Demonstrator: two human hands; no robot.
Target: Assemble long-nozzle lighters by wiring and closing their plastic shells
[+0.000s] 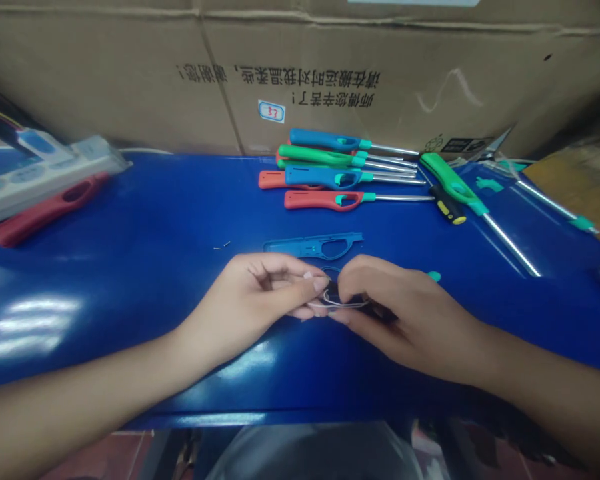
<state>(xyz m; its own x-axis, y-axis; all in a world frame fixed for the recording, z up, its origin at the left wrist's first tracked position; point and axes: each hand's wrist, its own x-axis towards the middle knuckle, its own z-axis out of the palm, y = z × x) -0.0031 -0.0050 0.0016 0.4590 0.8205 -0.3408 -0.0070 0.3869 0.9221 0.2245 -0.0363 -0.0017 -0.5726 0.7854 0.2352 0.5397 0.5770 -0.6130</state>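
Observation:
My left hand [263, 287] pinches a small black part [333, 291] between thumb and fingers, low over the table's middle. A thin white wire [347, 305] loops from this part. Meeting it from the other side, my right hand [410, 307] has its fingers curled in on the wire's end; its fingertips are partly hidden. Just beyond both hands lies a blue lighter shell half [300, 249], its hollow side up. Another blue edge shows behind the fingers, mostly covered. Two small screws [222, 246] rest left of the shell.
Several long-nosed lighters [325, 177] lie in a row before a cardboard box [130, 80]. A green lighter [450, 177] and a black-yellow screwdriver [448, 205] are to their right. At left, a red shell piece [50, 210] leans by a white power strip [45, 177].

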